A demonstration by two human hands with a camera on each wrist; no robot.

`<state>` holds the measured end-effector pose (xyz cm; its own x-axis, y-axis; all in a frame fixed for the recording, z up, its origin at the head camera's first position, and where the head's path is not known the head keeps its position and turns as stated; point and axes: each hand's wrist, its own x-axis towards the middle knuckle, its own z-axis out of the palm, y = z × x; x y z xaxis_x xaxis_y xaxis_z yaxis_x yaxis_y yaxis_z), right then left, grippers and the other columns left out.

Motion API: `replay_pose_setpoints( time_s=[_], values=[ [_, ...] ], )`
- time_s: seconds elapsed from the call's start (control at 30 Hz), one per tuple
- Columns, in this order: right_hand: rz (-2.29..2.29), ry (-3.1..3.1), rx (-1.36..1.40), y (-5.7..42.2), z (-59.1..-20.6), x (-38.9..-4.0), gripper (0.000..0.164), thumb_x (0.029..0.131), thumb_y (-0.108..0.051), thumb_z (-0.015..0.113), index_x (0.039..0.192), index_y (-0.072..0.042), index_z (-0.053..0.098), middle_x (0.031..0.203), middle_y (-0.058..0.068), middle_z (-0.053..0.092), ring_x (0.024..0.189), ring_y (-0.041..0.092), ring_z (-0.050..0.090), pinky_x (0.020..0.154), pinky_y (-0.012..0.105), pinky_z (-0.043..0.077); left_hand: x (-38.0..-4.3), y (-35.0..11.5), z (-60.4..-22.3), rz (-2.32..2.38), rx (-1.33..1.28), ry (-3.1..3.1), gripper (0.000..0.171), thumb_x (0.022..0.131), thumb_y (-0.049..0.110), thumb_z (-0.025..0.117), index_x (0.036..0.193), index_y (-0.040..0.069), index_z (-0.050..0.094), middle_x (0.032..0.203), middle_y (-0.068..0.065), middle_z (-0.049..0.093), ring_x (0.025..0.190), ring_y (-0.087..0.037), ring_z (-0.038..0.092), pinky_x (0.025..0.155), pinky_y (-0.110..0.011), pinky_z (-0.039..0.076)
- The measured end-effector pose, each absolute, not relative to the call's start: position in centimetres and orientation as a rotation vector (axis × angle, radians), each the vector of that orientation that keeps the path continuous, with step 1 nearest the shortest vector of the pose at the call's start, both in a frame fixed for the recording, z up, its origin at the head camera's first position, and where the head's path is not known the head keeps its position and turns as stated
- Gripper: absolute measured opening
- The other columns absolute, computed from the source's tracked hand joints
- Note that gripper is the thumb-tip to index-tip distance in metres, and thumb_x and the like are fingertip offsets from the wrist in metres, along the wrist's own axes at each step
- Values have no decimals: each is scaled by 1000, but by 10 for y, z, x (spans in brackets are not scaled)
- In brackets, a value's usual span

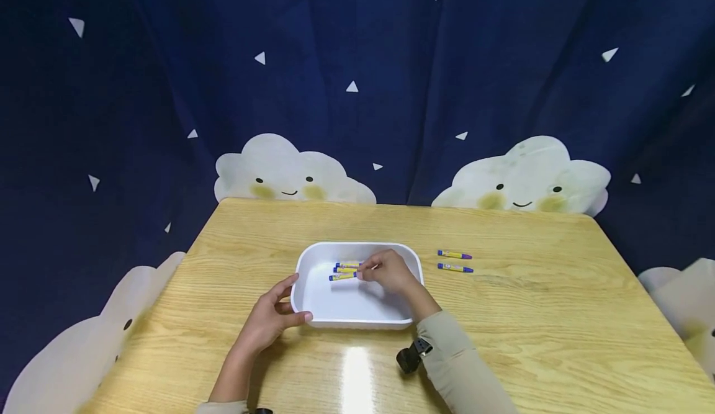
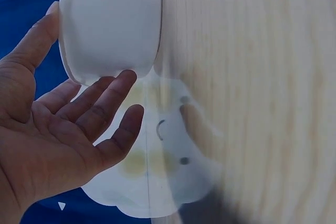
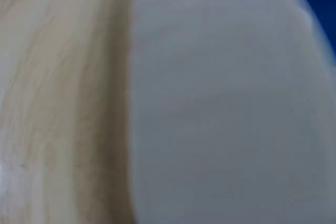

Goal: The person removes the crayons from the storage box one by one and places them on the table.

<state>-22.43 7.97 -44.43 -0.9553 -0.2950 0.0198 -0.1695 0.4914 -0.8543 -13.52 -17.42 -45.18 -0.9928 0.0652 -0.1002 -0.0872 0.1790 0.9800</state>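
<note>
A white rectangular tray (image 1: 357, 307) sits on the table. My left hand (image 1: 267, 318) is at its left end, fingers spread, with the thumb at the front corner and the index finger at the left rim. In the left wrist view the left hand (image 2: 63, 135) has loosely extended fingers beside the tray wall (image 2: 113, 24). My right hand (image 1: 391, 271) reaches into the tray, and its fingertips pinch the right end of a yellow crayon (image 1: 342, 276) with blue ends. Two similar crayons (image 1: 347, 265) lie just behind it, partly hidden by the hand. The right wrist view is blurred.
Two more yellow-wrapped crayons, a purple-tipped one (image 1: 454, 254) and a blue-tipped one (image 1: 455, 268), lie side by side right of the tray. The wooden table (image 1: 558, 315) reaches back to a dark blue curtain (image 1: 357, 23) with clouds.
</note>
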Motion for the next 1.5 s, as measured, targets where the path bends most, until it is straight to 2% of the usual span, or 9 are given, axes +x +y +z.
replay_pose_setpoints(
  time_s=[0.3,0.53,0.8,0.93,1.07,1.33,1.5],
  values=[
    [-1583,2564,-394,114,-416,-209,5,77,-10,76,81,-8,75,81,0,62,76,16,51,63,30,41,-136,-177,-448,1938,-31,2339,84,67,-1,81,140,4,40,123,-25,51,99,-37,59,70,-30,51],
    [-1640,2526,-445,145,-411,-200,11,77,-10,76,85,-4,74,80,4,61,77,19,52,64,31,46,-136,-175,-447,1929,-35,2336,85,67,0,82,141,4,39,124,-24,51,98,-35,59,70,-31,51],
    [-1727,2523,-364,181,-417,-198,11,78,-8,75,87,-2,73,89,7,64,83,20,55,66,28,48,-135,-175,-449,1936,-32,2332,85,67,-1,82,140,4,40,124,-24,51,98,-35,60,70,-31,51],
    [-1747,2555,-312,200,-423,-197,14,79,-11,75,88,0,73,88,8,64,81,19,53,63,27,47,-134,-175,-449,1931,-46,2331,86,65,0,83,140,6,41,122,-23,53,97,-35,60,70,-31,51],
    [-1744,2562,-258,219,-428,-195,19,81,-15,73,91,1,72,88,9,63,75,18,51,61,30,47,-133,-175,-450,1922,-50,2345,86,65,1,83,140,6,41,121,-23,53,98,-35,60,71,-31,51],
    [-1791,2503,-154,259,-441,-189,30,84,-17,71,101,8,68,92,5,65,85,12,54,68,32,48,-134,-174,-451,1939,-32,2315,85,66,-1,82,140,4,39,123,-25,51,100,-36,59,72,-32,51],
    [-1730,2523,-89,278,-448,-187,33,86,-20,69,103,8,67,90,5,66,80,13,56,67,34,48,-135,-173,-451,1934,-53,2307,86,65,0,82,140,5,40,123,-24,52,100,-36,59,72,-32,51]
  ],
)
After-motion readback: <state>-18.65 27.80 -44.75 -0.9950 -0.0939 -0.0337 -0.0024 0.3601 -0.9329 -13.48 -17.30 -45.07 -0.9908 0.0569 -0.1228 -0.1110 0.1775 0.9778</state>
